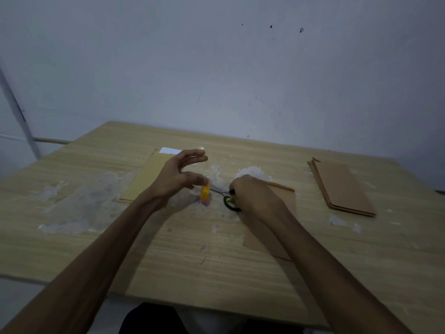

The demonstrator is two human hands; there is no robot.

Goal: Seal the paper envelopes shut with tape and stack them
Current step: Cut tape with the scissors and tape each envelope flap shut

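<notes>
The left hand [179,175] has its fingers [196,180] pinched on the top of a yellow tape roll [205,192], which stands on edge on the surface [192,256]; the upper fingers are spread loose above it. The right hand [252,192] is curled closed over the scissors [228,201], whose dark handle loop and blade show just beside the roll. Under the right wrist lies a brown envelope [267,239], flat on the surface. Behind the left hand lies a yellowish envelope [142,179] with a white slip [171,150] at its far end. Well apart, on the right, sits a stack of brown envelopes [342,186]. Pale scuffed patches mark the wood.
</notes>
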